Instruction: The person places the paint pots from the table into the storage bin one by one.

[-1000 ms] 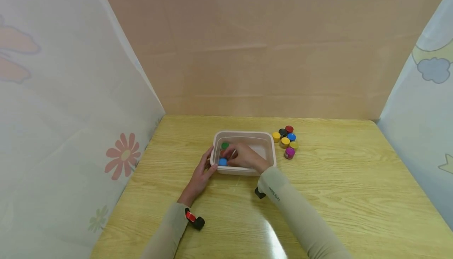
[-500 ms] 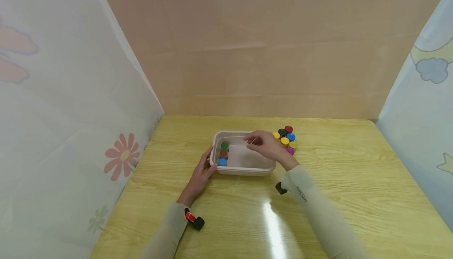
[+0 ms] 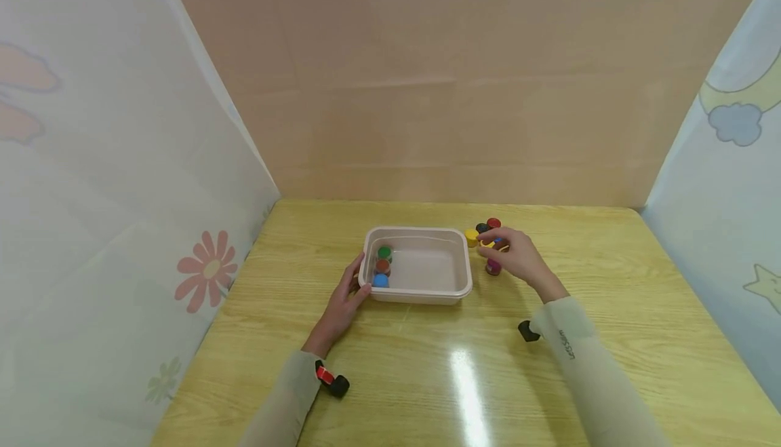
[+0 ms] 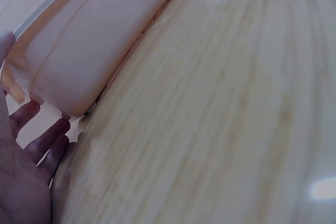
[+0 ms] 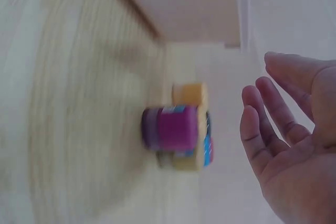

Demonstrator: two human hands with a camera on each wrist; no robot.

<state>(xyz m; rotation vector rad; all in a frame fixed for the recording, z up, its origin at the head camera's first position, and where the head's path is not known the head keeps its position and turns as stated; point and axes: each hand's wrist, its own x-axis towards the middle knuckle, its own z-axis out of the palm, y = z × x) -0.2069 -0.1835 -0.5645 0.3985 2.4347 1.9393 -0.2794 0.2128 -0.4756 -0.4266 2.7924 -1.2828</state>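
Observation:
My left hand holds the left end of a pale pink plastic tub, its thumb at the front corner of the rim and its fingers against the end wall. Inside, along the left wall, stand small jars with a green lid, a brown-red lid and a blue lid. Nothing is in my right hand, which hovers over a cluster of similar jars to the right of the tub, thumb and fingers apart. The purple jar is nearest in the right wrist view; several others are partly hidden behind it.
At the cluster's back and left edge are a red-lidded jar, a black-lidded jar and a yellow-lidded jar. A wooden table carries everything. Behind it rises a tan backdrop, with patterned white sheets on both sides.
My right hand has come out of the tub and moved right to above the loose jars, uncovering the three jars inside. My left hand has stayed at the tub's left end.

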